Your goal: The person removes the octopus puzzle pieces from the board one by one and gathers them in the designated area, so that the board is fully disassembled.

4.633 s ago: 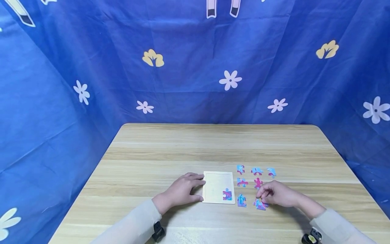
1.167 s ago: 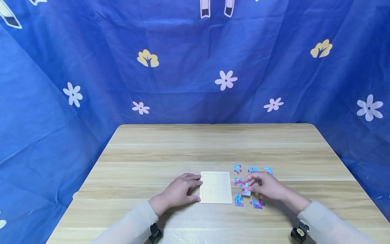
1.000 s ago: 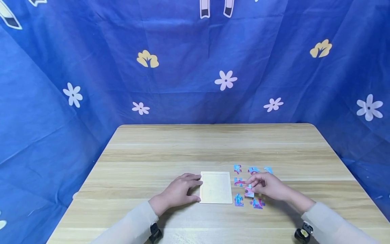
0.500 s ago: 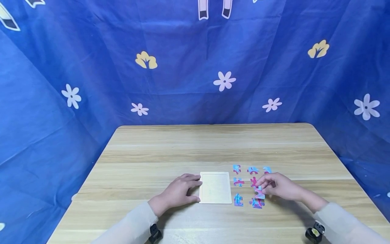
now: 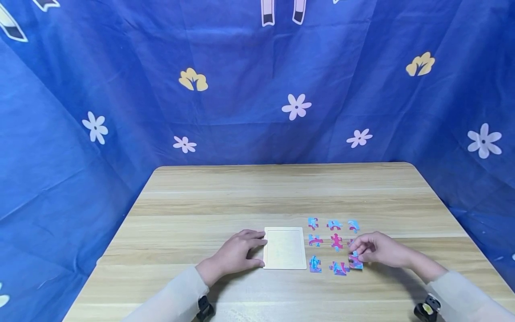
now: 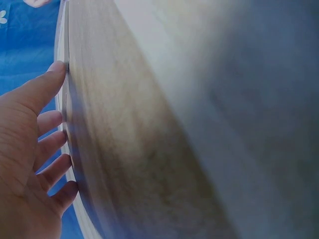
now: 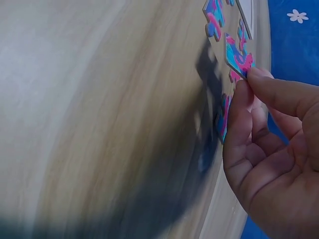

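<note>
My left hand [image 5: 235,255] rests on the table with fingers spread and relaxed, fingertips at the left edge of a pale square puzzle tray [image 5: 285,248]. In the left wrist view, the thumb and fingertips of the left hand [image 6: 30,149] line up along a thin edge. My right hand [image 5: 380,250] pinches a blue, pink and purple jigsaw piece [image 5: 356,262] between thumb and index finger, at the right end of the nearest row of pieces. The right wrist view shows that jigsaw piece [image 7: 237,57] tilted above the table; another piece [image 5: 350,243] is mostly hidden behind the hand.
Several jigsaw pieces lie spaced in rows right of the tray, among them a pink piece [image 5: 336,241], a blue corner piece [image 5: 353,225] and a purple piece [image 5: 339,268]. A blue flowered curtain [image 5: 241,112] hangs behind the wooden table [image 5: 225,192].
Earlier a piece lay in the tray's near right corner; now the tray is bare. Over the last second my right hand has carried its pinched piece rightward. The left hand has stayed put.
</note>
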{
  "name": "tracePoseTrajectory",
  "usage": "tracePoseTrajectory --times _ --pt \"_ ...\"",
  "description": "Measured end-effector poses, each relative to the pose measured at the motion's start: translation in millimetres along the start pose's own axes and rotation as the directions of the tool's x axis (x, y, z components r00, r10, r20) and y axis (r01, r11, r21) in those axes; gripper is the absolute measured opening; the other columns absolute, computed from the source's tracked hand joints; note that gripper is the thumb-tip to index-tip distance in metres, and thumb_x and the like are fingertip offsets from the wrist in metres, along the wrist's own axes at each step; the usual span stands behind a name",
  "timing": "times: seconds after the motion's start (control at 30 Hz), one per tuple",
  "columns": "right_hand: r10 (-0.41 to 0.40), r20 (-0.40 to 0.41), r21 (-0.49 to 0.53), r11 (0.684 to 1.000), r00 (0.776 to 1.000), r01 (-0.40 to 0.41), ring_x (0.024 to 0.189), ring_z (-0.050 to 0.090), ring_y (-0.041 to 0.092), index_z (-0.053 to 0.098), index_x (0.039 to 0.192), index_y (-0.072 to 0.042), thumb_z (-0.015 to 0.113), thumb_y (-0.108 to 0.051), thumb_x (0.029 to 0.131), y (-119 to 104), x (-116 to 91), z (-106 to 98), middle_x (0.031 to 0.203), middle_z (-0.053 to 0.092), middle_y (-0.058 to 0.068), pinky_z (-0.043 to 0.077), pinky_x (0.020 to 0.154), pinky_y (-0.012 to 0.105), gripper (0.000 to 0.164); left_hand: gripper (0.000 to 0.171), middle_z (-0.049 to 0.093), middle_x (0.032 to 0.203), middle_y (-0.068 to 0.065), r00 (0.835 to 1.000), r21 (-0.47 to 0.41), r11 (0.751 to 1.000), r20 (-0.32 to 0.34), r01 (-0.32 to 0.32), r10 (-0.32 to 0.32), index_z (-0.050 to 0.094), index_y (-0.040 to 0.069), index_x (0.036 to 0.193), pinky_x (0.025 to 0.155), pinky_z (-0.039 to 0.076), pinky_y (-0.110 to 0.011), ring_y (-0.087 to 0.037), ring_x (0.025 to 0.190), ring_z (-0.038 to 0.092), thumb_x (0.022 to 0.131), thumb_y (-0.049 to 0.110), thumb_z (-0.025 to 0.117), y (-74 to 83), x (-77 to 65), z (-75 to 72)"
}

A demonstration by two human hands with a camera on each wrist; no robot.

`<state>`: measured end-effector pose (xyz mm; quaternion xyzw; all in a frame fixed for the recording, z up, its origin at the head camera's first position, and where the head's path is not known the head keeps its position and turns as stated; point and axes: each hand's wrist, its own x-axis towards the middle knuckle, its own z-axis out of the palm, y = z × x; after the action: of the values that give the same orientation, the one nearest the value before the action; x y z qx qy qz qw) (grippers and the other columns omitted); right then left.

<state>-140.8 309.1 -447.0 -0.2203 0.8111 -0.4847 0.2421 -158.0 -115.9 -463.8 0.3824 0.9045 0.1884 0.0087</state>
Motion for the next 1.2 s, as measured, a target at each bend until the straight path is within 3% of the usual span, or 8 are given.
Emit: tracePoseTrajectory --times 0.37,0.87,1.2 --pt "0.021 0.035 0.036 0.999 0.999 -0.023 0.084 0.059 0.013 0.064 0.107 0.004 0.066 -0.002 0.085 9 -9 -3 0.094 0.063 0.011 0.051 0.072 0.023 0.022 0.059 0.053 0.135 -0.007 1.0 -0.005 1.0 0.0 0.009 -0.009 0.063 0.009 0.124 0.103 0.037 -0.043 -0.025 0.124 0.048 0.078 0.045 0.074 1.5 -0.3 -0.7" --pt "-0.027 0.025 -0.002 1.0 0.999 0.027 0.082 0.06 0.012 0.065 0.1 0.006 0.067 0.0 0.082 14 -10 1 0.09 0.065 0.008 0.053 0.072 0.024 0.019 0.059 0.053 0.136 -0.007 1.0 -0.003 1.0 0.008 0.016 -0.016 0.063 0.01 0.125 0.104 0.037 -0.043 -0.024 0.124 0.048 0.078 0.045 0.074 2.3 -0.7 -1.6" --pt "-0.015 0.027 -0.019 1.0 1.0 0.015 0.083 0.06 0.012 0.066 0.101 0.005 0.068 -0.002 0.083 14 -10 0 0.092 0.065 0.008 0.052 0.072 0.024 0.019 0.059 0.052 0.137 -0.007 0.999 -0.009 1.0 0.018 0.026 -0.026 0.063 0.01 0.125 0.104 0.036 -0.043 -0.024 0.125 0.047 0.079 0.045 0.074 3.3 -0.9 -2.7"
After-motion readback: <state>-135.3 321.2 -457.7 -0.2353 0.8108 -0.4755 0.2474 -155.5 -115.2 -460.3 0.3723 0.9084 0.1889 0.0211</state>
